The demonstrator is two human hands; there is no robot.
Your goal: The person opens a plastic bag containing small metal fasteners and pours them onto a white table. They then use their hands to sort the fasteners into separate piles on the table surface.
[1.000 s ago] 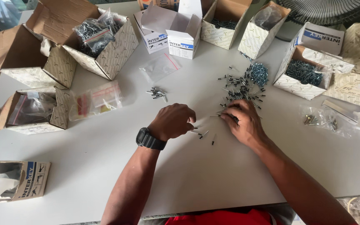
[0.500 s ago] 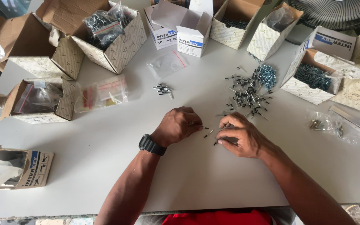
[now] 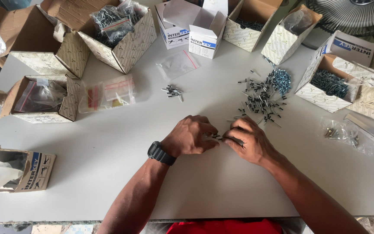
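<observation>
Rivets pinched between both hands on the white table

Rivets (image 3: 215,137), a small dark bunch of them, sit between my two hands, just above the bare white table (image 3: 109,173) and a little nearer me than the loose pile of rivets (image 3: 260,97). My left hand (image 3: 191,136) is curled knuckles up, its fingertips (image 3: 211,132) pressed together on the left end of the bunch. My right hand (image 3: 249,141) faces it from the other side, thumb and forefinger closed on the right end, so the bunch bridges the narrow gap between the two sets of fingertips. Exactly how many pieces I hold I cannot tell; they are too small and partly hidden by my fingers. A black watch (image 3: 160,153) sits on my left wrist.

Beyond the loose pile, on the far right side of it, stands an open carton of bluish screws (image 3: 330,84). To the left of the pile lies a smaller cluster of rivets (image 3: 172,92), and farther left a clear bag (image 3: 107,93) lies flat. Just behind that cluster lies an empty clear pouch (image 3: 177,65).
</observation>
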